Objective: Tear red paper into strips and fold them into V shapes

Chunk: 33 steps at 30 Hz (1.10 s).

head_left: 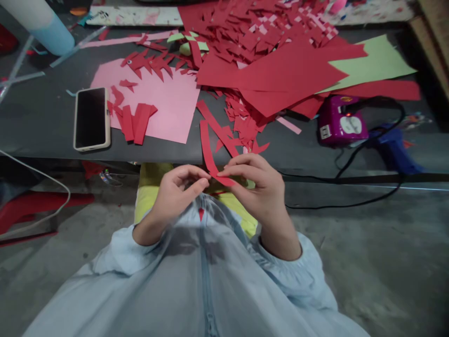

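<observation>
A bent strip of red paper (206, 148) is held just over my lap at the table's front edge. Its long part points away from me, and its near end turns right. My right hand (259, 182) pinches that near end between thumb and fingers. At the bend, the thumb and forefinger of my left hand (184, 187) close on the strip's left edge. Beyond them lies another red strip (218, 128) on the table. To the left, red folded paper pieces (135, 124) and a spiky red paper figure with an eye (147, 63) rest on a pink sheet (168, 112).
A phone (91, 119) lies left of the pink sheet. Large red sheets (273, 75), a green sheet (377, 65) and a heap of red scraps (245, 28) cover the back. At right are a purple power box (340, 121), a blue glue gun (394, 150) and black cables (351, 164).
</observation>
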Available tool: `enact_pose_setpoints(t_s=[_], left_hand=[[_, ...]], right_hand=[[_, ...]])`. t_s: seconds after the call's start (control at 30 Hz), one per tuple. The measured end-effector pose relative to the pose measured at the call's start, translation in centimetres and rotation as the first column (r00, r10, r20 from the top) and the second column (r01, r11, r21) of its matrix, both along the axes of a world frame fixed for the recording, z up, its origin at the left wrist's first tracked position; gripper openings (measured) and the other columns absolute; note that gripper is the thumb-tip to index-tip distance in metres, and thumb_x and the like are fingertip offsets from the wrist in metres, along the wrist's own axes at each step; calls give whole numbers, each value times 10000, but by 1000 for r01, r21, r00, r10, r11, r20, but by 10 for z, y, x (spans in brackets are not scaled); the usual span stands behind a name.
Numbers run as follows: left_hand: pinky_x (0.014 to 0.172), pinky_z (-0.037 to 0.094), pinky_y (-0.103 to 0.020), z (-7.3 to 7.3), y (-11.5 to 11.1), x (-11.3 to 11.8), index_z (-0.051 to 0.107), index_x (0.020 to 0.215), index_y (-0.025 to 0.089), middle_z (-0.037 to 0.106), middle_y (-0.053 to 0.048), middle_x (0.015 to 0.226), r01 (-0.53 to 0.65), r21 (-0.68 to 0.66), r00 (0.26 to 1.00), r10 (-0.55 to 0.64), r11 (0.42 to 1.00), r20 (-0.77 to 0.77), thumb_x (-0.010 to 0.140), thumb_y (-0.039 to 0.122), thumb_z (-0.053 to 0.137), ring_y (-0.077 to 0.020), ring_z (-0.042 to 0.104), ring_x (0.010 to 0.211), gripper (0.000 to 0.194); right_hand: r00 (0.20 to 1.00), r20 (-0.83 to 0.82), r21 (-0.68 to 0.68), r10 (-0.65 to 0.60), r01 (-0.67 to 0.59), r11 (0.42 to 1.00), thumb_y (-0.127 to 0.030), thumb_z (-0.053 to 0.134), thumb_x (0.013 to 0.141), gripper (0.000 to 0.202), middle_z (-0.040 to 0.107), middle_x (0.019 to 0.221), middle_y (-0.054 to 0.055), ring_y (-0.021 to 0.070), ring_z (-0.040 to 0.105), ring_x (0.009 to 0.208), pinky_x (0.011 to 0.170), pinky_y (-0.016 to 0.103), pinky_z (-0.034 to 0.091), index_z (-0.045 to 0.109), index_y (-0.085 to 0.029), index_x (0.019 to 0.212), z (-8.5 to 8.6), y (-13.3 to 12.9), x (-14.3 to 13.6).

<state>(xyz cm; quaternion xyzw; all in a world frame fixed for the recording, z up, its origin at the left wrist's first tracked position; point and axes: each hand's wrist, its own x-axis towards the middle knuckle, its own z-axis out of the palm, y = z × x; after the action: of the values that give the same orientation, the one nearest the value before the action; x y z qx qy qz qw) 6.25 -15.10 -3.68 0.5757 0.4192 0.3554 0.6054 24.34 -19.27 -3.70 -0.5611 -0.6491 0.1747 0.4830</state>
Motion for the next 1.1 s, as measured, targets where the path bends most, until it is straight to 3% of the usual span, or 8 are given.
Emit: enact_pose_setpoints(t_s=[0.07,0.13,0.23,0.33,0.43,0.57,0.83,1.1], left_hand=[[857,529,-305,0,5,-2,722,972,219,739,-54,982,-33,250,999,39,968,-22,763,225,700,-175,668,920,210],[1029,458,-381,2,10,-3,707,1114,245,725,-71,1162,86,443,991,-31,893,-130,729,190,717,-230,613,1162,389],[1102,385,-441,6,14,-2,729,1095,269,754,-51,1134,260,487,948,-124,834,-294,773,247,729,-247,639,1152,322],[987,468,-392,9,12,1,774,891,242,790,-37,911,304,364,937,-206,880,-283,855,312,673,-196,707,869,128],[764,538,-297,12,8,2,785,831,204,789,-63,839,323,79,934,-305,943,-186,891,359,628,-185,714,793,228],[651,533,-256,12,8,2,785,893,177,788,-84,817,323,-200,942,-334,925,-23,872,436,653,-173,709,717,292],[668,531,-258,2,11,14,751,744,205,728,-26,715,191,-354,966,-111,916,234,755,550,743,-138,636,647,345],[618,519,-247,8,13,15,712,693,200,667,-9,649,154,-404,971,-61,902,233,714,557,767,-136,616,639,362]], right_hand=[[993,-112,-27,30,-33,999,-171,697,813,79,703,826,21,169,659,793,685,329,509,723,-245,804,6,-2,1],[973,-224,-43,61,-73,996,-177,712,805,69,711,780,15,169,655,758,641,317,502,713,-242,783,12,-4,3],[937,-348,-55,42,-65,996,-147,730,785,103,705,752,-7,152,634,711,627,304,500,713,-249,791,19,-4,4],[913,-403,-17,-64,62,998,-151,751,765,119,699,739,-25,135,620,663,596,287,497,717,-260,800,23,2,8],[904,-382,47,-191,225,973,-207,760,764,83,668,691,-26,137,592,617,574,301,492,696,-259,756,26,10,13],[930,-211,146,-300,333,932,-244,745,774,77,622,664,-8,149,552,613,544,316,456,681,-251,732,29,16,16],[981,189,227,-42,-2,974,-131,668,835,147,674,798,25,159,620,748,690,337,497,732,-261,865,14,5,-4],[972,236,173,4,-46,984,-186,658,869,118,668,818,32,160,579,738,691,344,471,741,-262,903,4,3,-6]])
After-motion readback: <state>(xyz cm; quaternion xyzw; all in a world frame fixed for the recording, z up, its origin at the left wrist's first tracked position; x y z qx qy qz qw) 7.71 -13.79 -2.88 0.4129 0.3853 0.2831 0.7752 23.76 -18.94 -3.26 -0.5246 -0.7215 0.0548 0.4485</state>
